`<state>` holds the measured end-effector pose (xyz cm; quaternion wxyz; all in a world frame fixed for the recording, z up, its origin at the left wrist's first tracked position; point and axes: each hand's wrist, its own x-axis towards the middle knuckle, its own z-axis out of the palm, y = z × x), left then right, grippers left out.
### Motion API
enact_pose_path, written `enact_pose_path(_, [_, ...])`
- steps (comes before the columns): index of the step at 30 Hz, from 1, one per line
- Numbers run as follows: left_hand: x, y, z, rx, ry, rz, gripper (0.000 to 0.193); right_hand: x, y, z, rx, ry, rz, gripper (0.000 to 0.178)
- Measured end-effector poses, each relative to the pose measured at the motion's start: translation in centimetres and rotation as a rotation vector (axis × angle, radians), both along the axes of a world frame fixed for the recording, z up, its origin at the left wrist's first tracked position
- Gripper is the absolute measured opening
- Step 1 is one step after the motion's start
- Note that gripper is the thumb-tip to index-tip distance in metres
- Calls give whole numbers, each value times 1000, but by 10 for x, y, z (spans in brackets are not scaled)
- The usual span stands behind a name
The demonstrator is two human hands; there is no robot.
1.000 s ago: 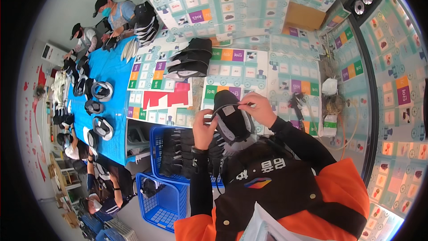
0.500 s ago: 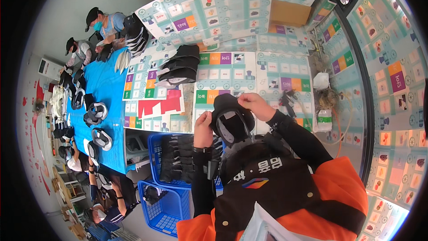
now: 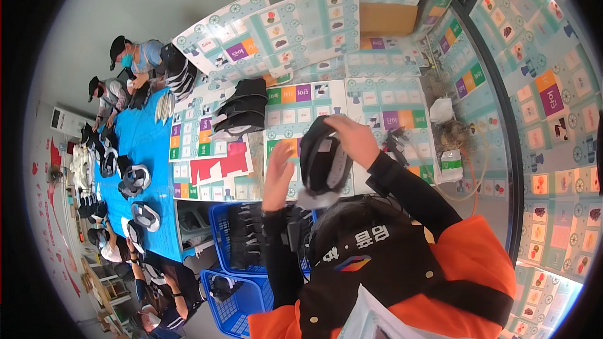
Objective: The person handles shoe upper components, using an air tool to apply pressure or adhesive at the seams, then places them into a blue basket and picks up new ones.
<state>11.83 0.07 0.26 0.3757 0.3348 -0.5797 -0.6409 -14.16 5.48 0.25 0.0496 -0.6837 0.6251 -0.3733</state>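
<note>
My right hand (image 3: 355, 140) grips a black cap (image 3: 323, 166) by its upper edge, fingers wrapped over it. The cap hangs upright above the table's near edge. Its hollow side faces me, showing a grey inner band and a pale tag. To its left, my left hand (image 3: 278, 176) is raised, fingers apart and slightly blurred, holding nothing. Beyond the hands, a stack of black caps (image 3: 242, 107) lies on the table, which is covered in printed sheets (image 3: 301, 113). A dark hand tool (image 3: 394, 144) with a thin hose rests to the right of my right hand.
Blue crates stand below the table edge: one crate (image 3: 220, 248) holds stacked dark pieces, another crate (image 3: 229, 314) sits nearer. Leftward, a blue-covered table (image 3: 135, 138) carries several caps, with people working around it. Red cut-out sheets (image 3: 220, 164) lie on my table. Printed panels enclose the right side.
My left hand has let go of the cap and opened beside it. My right hand has shifted its hold over the cap's top, and the cap has tilted. The whole view has turned slightly.
</note>
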Motion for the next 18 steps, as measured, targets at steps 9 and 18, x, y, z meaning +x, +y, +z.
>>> enact_pose_path(9, [-6, 4, -1, -375, -651, 233, 30, -37, 31, -137, 414, -649, -38, 44])
enact_pose_path(18, [-109, -19, -73, -803, -1066, -63, 20, -112, 107, -269, 712, 244, -696, 41])
